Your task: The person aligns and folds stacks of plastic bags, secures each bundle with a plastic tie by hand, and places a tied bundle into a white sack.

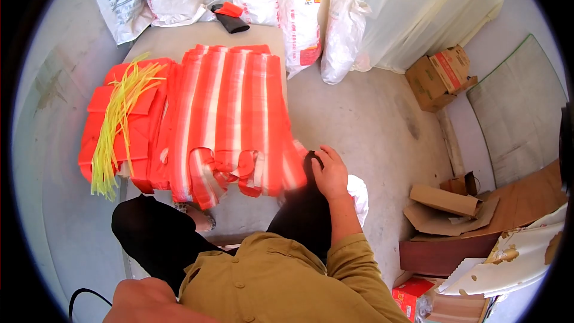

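Observation:
My right hand rests on my right knee, in black trousers, with its fingers apart and nothing held. Just left of it lies a stack of red-and-white striped plastic bags, their gathered handles toward me. At the lower left my left hand is close to the camera; its fingers cannot be made out. Folded plain red bags lie left of the striped stack, with a bundle of yellow strips across them.
White sacks stand behind the low table, which bears a black and red item. Cardboard boxes are at the back right. Flattened cardboard and a red box lie at the right.

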`<state>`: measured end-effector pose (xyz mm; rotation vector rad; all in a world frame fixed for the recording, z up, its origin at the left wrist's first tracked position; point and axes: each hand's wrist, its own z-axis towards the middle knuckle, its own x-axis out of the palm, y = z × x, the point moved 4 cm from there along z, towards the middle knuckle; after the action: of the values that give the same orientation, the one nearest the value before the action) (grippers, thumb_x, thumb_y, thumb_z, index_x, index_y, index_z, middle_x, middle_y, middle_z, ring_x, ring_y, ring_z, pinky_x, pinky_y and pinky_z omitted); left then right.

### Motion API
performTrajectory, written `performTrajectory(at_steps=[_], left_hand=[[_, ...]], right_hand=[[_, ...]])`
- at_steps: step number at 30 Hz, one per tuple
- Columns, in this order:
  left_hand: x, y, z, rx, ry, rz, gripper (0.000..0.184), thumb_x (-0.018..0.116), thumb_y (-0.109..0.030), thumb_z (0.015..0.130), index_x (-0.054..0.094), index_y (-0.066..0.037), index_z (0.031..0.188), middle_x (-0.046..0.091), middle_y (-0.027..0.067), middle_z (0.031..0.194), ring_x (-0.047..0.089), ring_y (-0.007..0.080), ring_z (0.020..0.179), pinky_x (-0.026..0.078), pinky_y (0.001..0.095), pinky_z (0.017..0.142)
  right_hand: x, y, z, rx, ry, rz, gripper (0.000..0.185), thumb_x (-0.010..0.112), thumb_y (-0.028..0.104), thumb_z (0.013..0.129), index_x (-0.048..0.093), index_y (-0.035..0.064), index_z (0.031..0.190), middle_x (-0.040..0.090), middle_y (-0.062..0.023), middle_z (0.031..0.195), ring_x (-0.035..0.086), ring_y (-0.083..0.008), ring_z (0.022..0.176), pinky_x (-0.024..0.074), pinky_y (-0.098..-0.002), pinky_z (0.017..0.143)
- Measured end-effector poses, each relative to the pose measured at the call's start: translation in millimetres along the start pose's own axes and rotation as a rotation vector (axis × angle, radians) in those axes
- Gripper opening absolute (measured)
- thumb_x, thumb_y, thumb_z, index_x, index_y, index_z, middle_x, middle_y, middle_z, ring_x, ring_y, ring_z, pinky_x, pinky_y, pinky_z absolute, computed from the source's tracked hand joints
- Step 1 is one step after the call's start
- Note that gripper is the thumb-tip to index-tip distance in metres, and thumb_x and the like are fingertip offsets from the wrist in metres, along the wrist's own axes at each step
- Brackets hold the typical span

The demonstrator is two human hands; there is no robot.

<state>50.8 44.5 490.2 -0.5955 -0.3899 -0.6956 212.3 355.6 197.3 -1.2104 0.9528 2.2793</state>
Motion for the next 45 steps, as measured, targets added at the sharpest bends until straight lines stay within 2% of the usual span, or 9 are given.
performTrajectory(at_steps=[3, 6, 10, 13, 18, 20, 33, 40, 45], left_hand=[[-10.2, 0.5, 1.7, -0.017, 0.027, -0.058, 0.011, 0.066, -0.005, 0.093, 0.069, -0.004, 0.083, 0.068, 0.0117, 0.086, 0.062, 0.0235, 0.069, 0.05, 0.0313, 0.062], [-9.7, -6.8, 15.3, -0.136, 0.013, 0.054, 0.01, 0.073, -0.006, 0.09, 0.066, -0.007, 0.083, 0.068, 0.0107, 0.09, 0.063, 0.0226, 0.072, 0.049, 0.0309, 0.063], [-21.4, -22.9, 15.1, -0.219, 0.259, 0.159, 0.017, 0.078, -0.006, 0.087, 0.062, -0.009, 0.082, 0.068, 0.0094, 0.092, 0.063, 0.0215, 0.074, 0.048, 0.0292, 0.064], [-20.8, -22.2, 11.3, -0.137, 0.224, 0.302, 0.019, 0.079, -0.009, 0.087, 0.061, -0.01, 0.081, 0.067, 0.0078, 0.087, 0.06, 0.0201, 0.07, 0.046, 0.0291, 0.062], [3.0, 16.7, -13.0, 0.274, -0.267, 0.627, 0.021, 0.079, -0.013, 0.083, 0.059, -0.013, 0.078, 0.064, 0.0059, 0.082, 0.054, 0.0182, 0.064, 0.043, 0.0309, 0.061], [3.4, 20.6, -18.0, 0.235, -0.263, 0.745, 0.021, 0.079, -0.013, 0.082, 0.058, -0.013, 0.078, 0.064, 0.0049, 0.082, 0.054, 0.0182, 0.065, 0.043, 0.0324, 0.063], [12.5, -20.6, -5.4, 0.012, -0.136, 0.997, 0.02, 0.077, -0.013, 0.081, 0.057, -0.017, 0.081, 0.062, -0.002, 0.084, 0.057, 0.018, 0.072, 0.043, 0.0417, 0.077], [17.9, -28.4, -5.3, 0.034, -0.141, 1.041, 0.021, 0.076, -0.012, 0.08, 0.056, -0.02, 0.082, 0.061, -0.0057, 0.085, 0.058, 0.0179, 0.076, 0.043, 0.0468, 0.085], [13.5, -21.0, -1.3, 0.218, -0.106, 1.07, 0.023, 0.077, -0.013, 0.083, 0.055, -0.02, 0.084, 0.061, -0.0062, 0.085, 0.058, 0.0175, 0.077, 0.044, 0.0472, 0.084]], right_hand=[[0.1, -1.0, -0.9, 0.051, 0.057, 0.009, 0.027, 0.066, 0.022, 0.096, 0.071, 0.0066, 0.118, 0.065, -0.0143, 0.134, 0.062, -0.0362, 0.122, 0.0508, -0.0446, 0.104], [-2.3, 2.6, -1.1, 0.04, 0.036, 0.001, 0.026, 0.067, 0.02, 0.095, 0.072, 0.0055, 0.116, 0.066, -0.0138, 0.133, 0.063, -0.0358, 0.12, 0.0517, -0.044, 0.102], [-2.8, 5.0, -0.9, 0.023, 0.005, -0.006, 0.023, 0.069, 0.017, 0.094, 0.072, 0.0032, 0.112, 0.067, -0.0144, 0.13, 0.065, -0.0357, 0.116, 0.0533, -0.0428, 0.099], [-3.4, 5.5, -0.8, 0.028, 0.006, -0.009, 0.023, 0.069, 0.017, 0.094, 0.072, 0.0032, 0.112, 0.067, -0.0144, 0.13, 0.065, -0.0355, 0.116, 0.0533, -0.0424, 0.099], [0.1, 2.6, -1.8, 0.018, 0.012, -0.012, 0.023, 0.068, 0.019, 0.095, 0.072, 0.0043, 0.113, 0.067, -0.0144, 0.13, 0.064, -0.0359, 0.117, 0.0529, -0.0431, 0.1], [3.5, -2.4, -2.2, 0.019, 0.04, -0.011, 0.027, 0.065, 0.023, 0.096, 0.072, 0.0069, 0.117, 0.066, -0.0137, 0.133, 0.061, -0.0356, 0.122, 0.051, -0.0443, 0.103], [-0.1, -4.3, -3.8, -0.029, -0.048, -0.01, 0.023, 0.069, 0.02, 0.094, 0.074, 0.0049, 0.111, 0.069, -0.0152, 0.125, 0.065, -0.0362, 0.116, 0.053, -0.0447, 0.099], [-1.1, -2.6, -4.8, -0.008, -0.036, -0.001, 0.024, 0.07, 0.02, 0.094, 0.074, 0.0049, 0.112, 0.069, -0.0143, 0.126, 0.065, -0.036, 0.116, 0.0529, -0.0444, 0.1], [-2.8, -0.4, -4.0, -0.023, -0.043, -0.006, 0.023, 0.07, 0.018, 0.093, 0.073, 0.0043, 0.111, 0.069, -0.0148, 0.125, 0.065, -0.0362, 0.115, 0.0531, -0.0435, 0.099]])
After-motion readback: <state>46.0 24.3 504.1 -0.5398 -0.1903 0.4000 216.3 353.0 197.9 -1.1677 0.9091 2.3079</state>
